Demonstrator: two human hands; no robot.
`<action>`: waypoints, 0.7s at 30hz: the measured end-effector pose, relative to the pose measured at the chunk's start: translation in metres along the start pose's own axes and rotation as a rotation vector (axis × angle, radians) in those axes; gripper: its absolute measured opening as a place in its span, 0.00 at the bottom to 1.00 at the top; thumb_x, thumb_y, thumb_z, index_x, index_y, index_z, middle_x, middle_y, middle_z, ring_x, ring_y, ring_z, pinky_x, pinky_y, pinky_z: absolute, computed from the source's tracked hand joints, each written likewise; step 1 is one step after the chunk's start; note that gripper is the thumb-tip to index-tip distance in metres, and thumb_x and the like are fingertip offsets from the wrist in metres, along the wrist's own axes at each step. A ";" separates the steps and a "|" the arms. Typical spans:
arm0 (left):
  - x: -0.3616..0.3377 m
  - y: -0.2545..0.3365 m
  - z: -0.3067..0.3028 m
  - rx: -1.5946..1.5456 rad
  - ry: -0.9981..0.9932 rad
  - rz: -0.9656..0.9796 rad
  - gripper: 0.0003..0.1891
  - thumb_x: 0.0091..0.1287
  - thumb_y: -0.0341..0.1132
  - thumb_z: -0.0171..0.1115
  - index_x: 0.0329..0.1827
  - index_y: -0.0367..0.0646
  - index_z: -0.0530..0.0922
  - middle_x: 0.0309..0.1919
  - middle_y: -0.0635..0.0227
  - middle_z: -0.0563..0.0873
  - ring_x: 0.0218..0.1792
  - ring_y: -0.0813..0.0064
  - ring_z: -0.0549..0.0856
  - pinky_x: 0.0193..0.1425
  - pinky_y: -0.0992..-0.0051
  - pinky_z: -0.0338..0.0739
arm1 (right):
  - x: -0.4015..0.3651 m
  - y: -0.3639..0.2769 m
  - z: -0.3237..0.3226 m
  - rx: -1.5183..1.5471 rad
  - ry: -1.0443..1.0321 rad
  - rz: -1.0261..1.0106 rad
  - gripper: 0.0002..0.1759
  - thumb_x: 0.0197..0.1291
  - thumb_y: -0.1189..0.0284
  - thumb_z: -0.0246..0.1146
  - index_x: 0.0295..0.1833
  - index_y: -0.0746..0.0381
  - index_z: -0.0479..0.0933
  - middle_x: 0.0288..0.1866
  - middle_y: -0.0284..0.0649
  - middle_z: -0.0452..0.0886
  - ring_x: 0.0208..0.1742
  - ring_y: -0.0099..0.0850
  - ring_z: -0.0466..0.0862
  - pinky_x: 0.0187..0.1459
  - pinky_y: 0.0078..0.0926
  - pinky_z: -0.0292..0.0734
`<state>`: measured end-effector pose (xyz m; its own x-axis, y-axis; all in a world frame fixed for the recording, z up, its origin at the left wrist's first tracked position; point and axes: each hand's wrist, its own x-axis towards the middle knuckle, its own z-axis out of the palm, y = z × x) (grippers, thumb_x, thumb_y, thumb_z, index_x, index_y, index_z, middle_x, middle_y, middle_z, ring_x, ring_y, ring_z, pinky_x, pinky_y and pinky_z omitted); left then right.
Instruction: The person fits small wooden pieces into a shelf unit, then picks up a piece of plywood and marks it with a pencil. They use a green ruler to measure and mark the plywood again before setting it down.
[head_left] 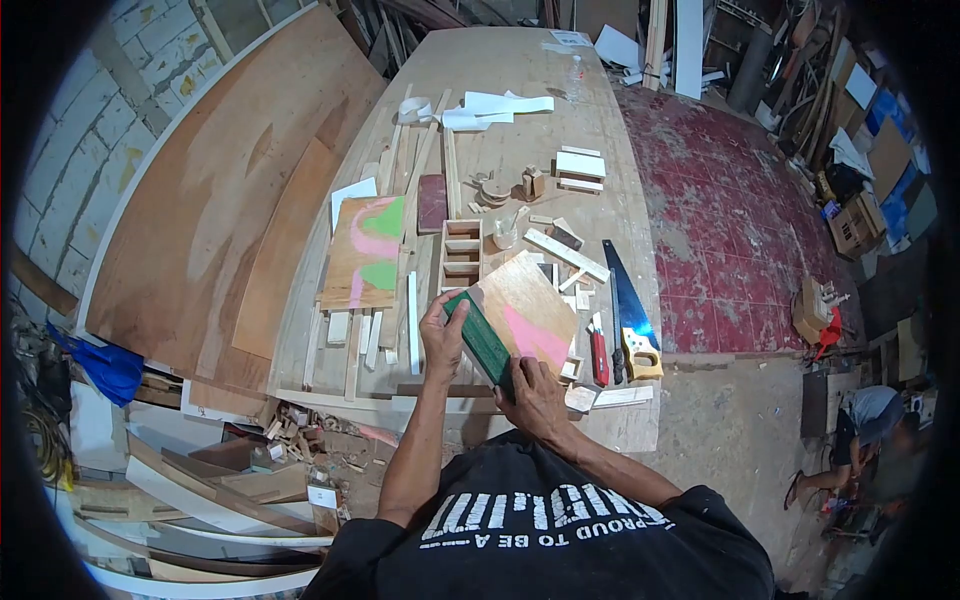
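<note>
A dark green, flat wooden piece (482, 340) is held at a slant over the near part of the table, one end in each hand. My left hand (442, 335) is closed on its upper left end, thumb on top. At the lower right end my right hand (535, 398) grips it, fingers bent over the edge. Right beside the green piece is a square wooden board (528, 305) with a pink painted patch, its lower edge at my right fingers. A small wooden compartment box (462, 252) stands just beyond my left hand.
On the right lie a handsaw (632, 320) and a red-handled cutter (599, 355). A green-and-pink painted board (365, 250) is on the left, among wood strips. Farther back are a small white-topped wooden piece (580, 168) and white sheets (500, 108). Another person (870, 430) crouches at right.
</note>
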<state>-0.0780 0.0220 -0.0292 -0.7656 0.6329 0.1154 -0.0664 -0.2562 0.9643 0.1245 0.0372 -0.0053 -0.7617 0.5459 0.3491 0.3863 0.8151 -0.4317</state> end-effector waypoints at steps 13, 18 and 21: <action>-0.002 0.001 -0.003 -0.036 -0.017 0.004 0.12 0.68 0.31 0.69 0.51 0.35 0.82 0.41 0.70 0.86 0.40 0.83 0.83 0.48 0.82 0.78 | -0.005 0.000 0.004 0.016 -0.047 0.028 0.37 0.55 0.64 0.70 0.65 0.73 0.68 0.51 0.52 0.72 0.48 0.46 0.77 0.42 0.43 0.79; -0.002 0.002 -0.001 -0.015 -0.010 -0.023 0.13 0.68 0.30 0.69 0.52 0.34 0.83 0.41 0.69 0.86 0.40 0.84 0.82 0.47 0.82 0.77 | -0.006 -0.002 0.003 -0.011 -0.080 0.048 0.37 0.56 0.64 0.69 0.66 0.73 0.67 0.51 0.52 0.72 0.47 0.46 0.78 0.42 0.43 0.78; -0.003 0.000 -0.001 0.023 -0.007 -0.013 0.13 0.68 0.30 0.69 0.52 0.33 0.83 0.42 0.69 0.86 0.40 0.84 0.82 0.47 0.82 0.77 | -0.004 -0.002 0.002 0.000 -0.076 0.047 0.37 0.56 0.64 0.69 0.67 0.73 0.67 0.51 0.52 0.72 0.47 0.46 0.78 0.42 0.43 0.78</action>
<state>-0.0769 0.0193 -0.0296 -0.7603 0.6411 0.1045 -0.0613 -0.2310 0.9710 0.1260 0.0328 -0.0077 -0.7800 0.5673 0.2643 0.4225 0.7889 -0.4462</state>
